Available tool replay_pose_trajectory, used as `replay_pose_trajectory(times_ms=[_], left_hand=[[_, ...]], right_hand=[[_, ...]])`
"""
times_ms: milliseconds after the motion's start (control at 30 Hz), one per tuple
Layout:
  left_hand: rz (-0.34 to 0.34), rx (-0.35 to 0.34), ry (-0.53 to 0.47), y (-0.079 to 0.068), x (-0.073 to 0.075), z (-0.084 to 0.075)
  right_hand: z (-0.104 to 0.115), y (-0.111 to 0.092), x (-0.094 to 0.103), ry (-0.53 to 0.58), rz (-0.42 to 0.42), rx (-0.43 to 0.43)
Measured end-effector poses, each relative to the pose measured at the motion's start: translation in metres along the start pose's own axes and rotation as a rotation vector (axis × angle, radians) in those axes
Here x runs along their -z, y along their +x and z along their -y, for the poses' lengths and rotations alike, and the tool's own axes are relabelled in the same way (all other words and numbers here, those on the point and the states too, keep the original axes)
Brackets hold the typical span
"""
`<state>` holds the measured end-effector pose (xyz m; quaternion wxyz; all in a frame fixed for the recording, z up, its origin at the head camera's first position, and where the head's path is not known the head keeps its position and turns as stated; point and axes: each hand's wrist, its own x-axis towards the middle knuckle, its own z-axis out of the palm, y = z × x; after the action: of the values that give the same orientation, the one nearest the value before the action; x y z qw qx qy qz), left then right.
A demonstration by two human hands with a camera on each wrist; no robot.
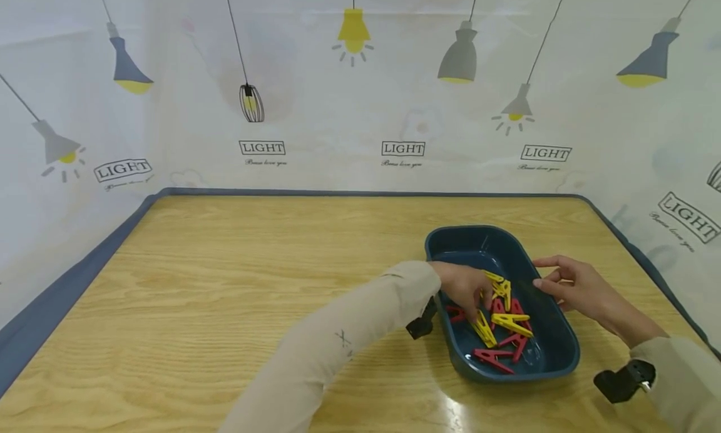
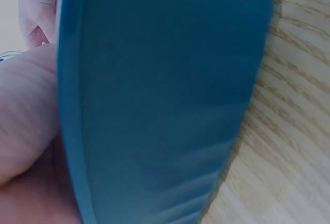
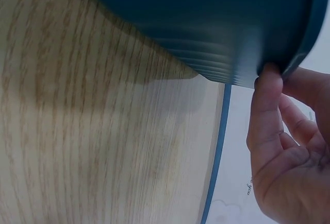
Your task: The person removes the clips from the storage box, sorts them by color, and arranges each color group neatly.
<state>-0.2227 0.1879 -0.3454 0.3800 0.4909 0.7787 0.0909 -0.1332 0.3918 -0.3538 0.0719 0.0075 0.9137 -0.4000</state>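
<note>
A dark blue plastic tray (image 1: 554, 342) sits on the right half of the table, with several yellow and red clothespins in it. My left hand (image 1: 464, 288) reaches over its left wall, fingers bent down, and pinches a yellow clothespin (image 1: 485, 334); the fingertips are partly hidden. Another yellow clothespin (image 1: 511, 323) and a red clothespin (image 1: 492, 359) lie close by. On the tray's right side my right hand (image 1: 580, 290) holds the rim between thumb and fingers. The right wrist view shows a fingertip (image 3: 269, 74) against the outer wall just under the rim.
Wood-grain table (image 1: 225, 283) extends to the left of the tray. A pale curtain (image 1: 315, 95) printed with lamps stands around the back and sides, above a dark blue border (image 1: 360, 193). Black wrist cameras are strapped to both wrists, the left one beside the tray's wall.
</note>
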Motion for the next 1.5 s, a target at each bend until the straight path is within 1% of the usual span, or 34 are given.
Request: replay_pose_trajectory(times_ms=[167,367,567,700,900,1133,1500], left_hand=[[-0.012,0.017,0.019,-0.0015,0.0006,-0.0006],[-0.027,0.034,0.071,-0.0025,-0.0003,-0.0020],[-0.035,0.054,0.053,-0.0063,-0.0024,-0.0035],[-0.047,0.052,0.044,-0.0072,-0.0044,-0.0035],[-0.054,0.034,0.085,-0.0052,-0.0058,-0.0028],[-0.063,0.041,0.098,-0.0048,-0.0071,-0.0017],[-0.101,0.044,0.128,-0.0062,-0.0072,-0.0009]], right_hand=[[-0.0002,-0.0005,0.0016,0.001,0.001,-0.001],[0.0001,-0.0002,0.0004,0.010,0.002,-0.003],[0.0022,-0.0013,0.0000,0.001,-0.005,0.009],[0.0032,-0.0015,0.0000,0.001,-0.003,0.008],[0.0018,-0.0015,0.0000,0.000,-0.004,0.004],[0.0010,-0.0019,-0.0012,0.007,-0.008,0.009],[0.0015,-0.0016,-0.0010,0.014,-0.009,0.006]])
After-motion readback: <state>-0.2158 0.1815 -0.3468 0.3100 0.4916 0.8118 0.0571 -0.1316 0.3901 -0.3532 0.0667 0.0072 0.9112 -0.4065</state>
